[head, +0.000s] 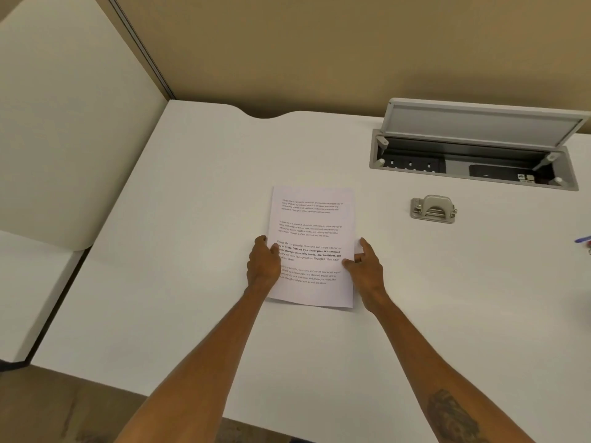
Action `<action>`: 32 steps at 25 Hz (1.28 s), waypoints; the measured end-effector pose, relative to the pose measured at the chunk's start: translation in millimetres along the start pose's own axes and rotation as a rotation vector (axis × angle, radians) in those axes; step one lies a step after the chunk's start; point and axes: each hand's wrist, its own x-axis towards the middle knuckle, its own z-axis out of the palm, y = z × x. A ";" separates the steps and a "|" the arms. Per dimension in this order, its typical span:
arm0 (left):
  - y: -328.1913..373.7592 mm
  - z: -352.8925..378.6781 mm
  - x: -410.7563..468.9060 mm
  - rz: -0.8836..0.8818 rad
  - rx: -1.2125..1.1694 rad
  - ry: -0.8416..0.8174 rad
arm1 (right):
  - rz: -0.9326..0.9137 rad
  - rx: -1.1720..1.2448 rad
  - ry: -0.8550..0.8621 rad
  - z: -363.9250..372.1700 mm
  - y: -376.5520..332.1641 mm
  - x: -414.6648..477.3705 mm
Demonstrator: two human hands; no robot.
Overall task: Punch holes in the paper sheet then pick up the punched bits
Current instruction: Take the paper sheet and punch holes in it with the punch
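My left hand (263, 265) and right hand (367, 268) pinch the sheet (315, 219) by its sides — I'd lift it flat, then feed one edge squarely into the punch (433, 208), centre-right.

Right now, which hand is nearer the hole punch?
Right. The right hand holds the right edge of the paper sheet, and the hole punch lies farther back and to its right. The left hand holds the left edge, the sheet's width farther away.
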 end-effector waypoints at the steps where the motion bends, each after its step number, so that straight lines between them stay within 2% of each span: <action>1: 0.6 2.4 -1.3 0.038 0.018 0.007 | -0.011 -0.028 -0.001 0.3 1.0 0.0; 4: -0.7 11.4 -7.2 0.112 0.058 0.004 | -0.039 -0.084 0.017 3.2 1.0 -1.4; 8: -2.3 15.6 -7.2 0.095 0.007 0.058 | -0.035 -0.157 0.045 4.9 1.8 -0.4; 10: -1.4 15.6 -7.9 0.068 -0.038 0.067 | -0.008 -0.114 0.037 1.5 2.7 -0.6; 14: 3.6 22.2 -10.2 -0.039 -0.180 0.097 | 0.051 0.213 0.010 -22.7 8.4 -4.5; 17: 11.0 34.4 -11.8 -0.117 -0.247 0.113 | 0.179 0.485 0.060 -42.6 24.0 -10.1; 20: 18.7 52.2 -22.1 -0.185 -0.338 0.115 | 0.297 0.861 0.109 -47.9 35.0 -19.4; 23: 27.8 70.8 -40.4 -0.263 -0.466 0.134 | 0.323 1.181 0.098 -37.9 33.8 -30.5; 25: 34.0 82.5 -52.0 -0.295 -0.521 0.113 | 0.326 1.180 0.072 -27.4 31.0 -36.3; 28: 34.1 97.3 -65.4 -0.307 -0.597 0.069 | 0.312 1.015 0.099 -25.3 28.5 -36.9; 32: 23.3 87.9 -58.0 -0.332 -0.938 -0.033 | 0.315 0.706 0.111 -74.2 44.5 -25.4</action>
